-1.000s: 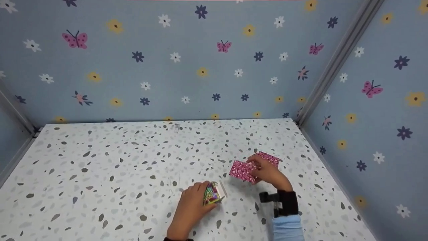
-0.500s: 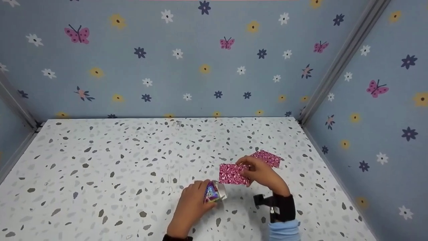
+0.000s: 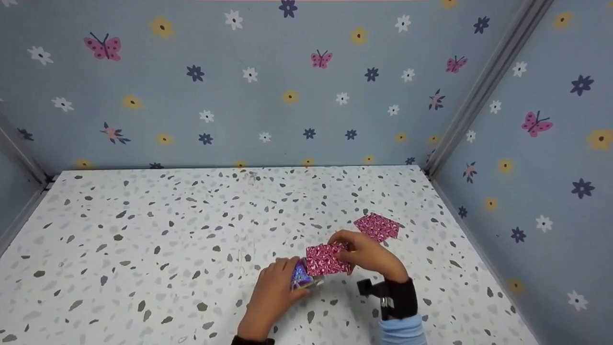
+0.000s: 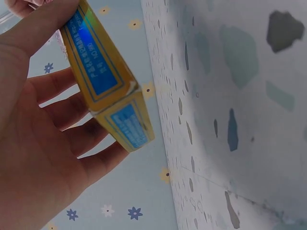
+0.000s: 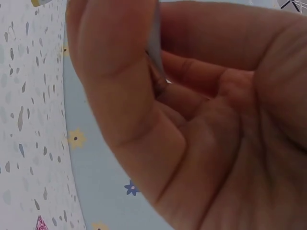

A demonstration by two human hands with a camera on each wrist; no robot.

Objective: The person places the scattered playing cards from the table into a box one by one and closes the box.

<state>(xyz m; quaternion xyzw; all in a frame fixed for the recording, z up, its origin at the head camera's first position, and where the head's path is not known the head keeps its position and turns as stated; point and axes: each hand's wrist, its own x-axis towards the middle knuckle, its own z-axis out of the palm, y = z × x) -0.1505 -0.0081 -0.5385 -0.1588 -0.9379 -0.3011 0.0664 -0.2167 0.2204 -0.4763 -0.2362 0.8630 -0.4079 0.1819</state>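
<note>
My left hand [image 3: 274, 293] grips a small shiny card box [image 3: 300, 276] by its sides, with the box's end flap towards the right. In the left wrist view, the box [image 4: 103, 72] has gold edges and blue printed panels, with thumb and fingers on opposite sides. My right hand [image 3: 376, 258] pinches pink-patterned playing cards [image 3: 320, 260] between thumb and fingers. These cards hang in front of the box's flap end and partly cover it; whether they touch it I cannot tell. In the right wrist view, only a thin pale card edge [image 5: 154, 48] shows between the fingers.
More pink-patterned cards [image 3: 378, 226] lie loosely overlapped on the speckled white table [image 3: 167, 230], behind my right hand. Blue flowered panels [image 3: 239, 96] close off the back and the sides. A dark camera strap [image 3: 401, 297] sits on my right wrist.
My right hand has carried its cards leftwards and down, off the cards on the table and up to the box. The box has turned slightly in my left hand, which otherwise stays put.
</note>
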